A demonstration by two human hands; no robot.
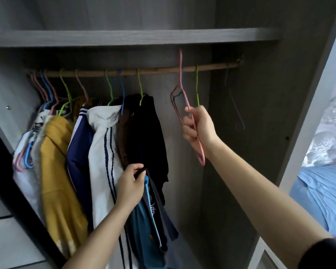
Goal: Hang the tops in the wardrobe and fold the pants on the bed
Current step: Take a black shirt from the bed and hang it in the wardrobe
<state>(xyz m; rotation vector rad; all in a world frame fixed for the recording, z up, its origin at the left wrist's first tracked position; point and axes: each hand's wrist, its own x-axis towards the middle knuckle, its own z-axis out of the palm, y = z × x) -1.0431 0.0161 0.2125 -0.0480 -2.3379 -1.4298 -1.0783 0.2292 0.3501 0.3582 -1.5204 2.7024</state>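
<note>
While the left hand pinches a dark fold at the upper edge of a dark and blue top, the right hand reaches up inside the wardrobe. The left grip is clenched on the cloth between thumb and fingers. The top hangs down from it, low in front of the clothes on the rod.

The right grip is closed round the wire of a pink hanger, fingers curled over one sloping arm. That hanger is tilted, its hook standing above the rod rather than resting on it, and its lower corner pokes out below the wrist. A green hanger hangs on the rod just beside it, its lower part hidden behind the hand; whether the fingers hold it as well I cannot tell. Farther right an empty dark hanger hangs by itself.

To the left on the rod hang a black top, a white top with navy stripes, a navy top and a yellow top, close together and touching. Beyond the wardrobe's right wall lies the bed with a blue sheet.
</note>
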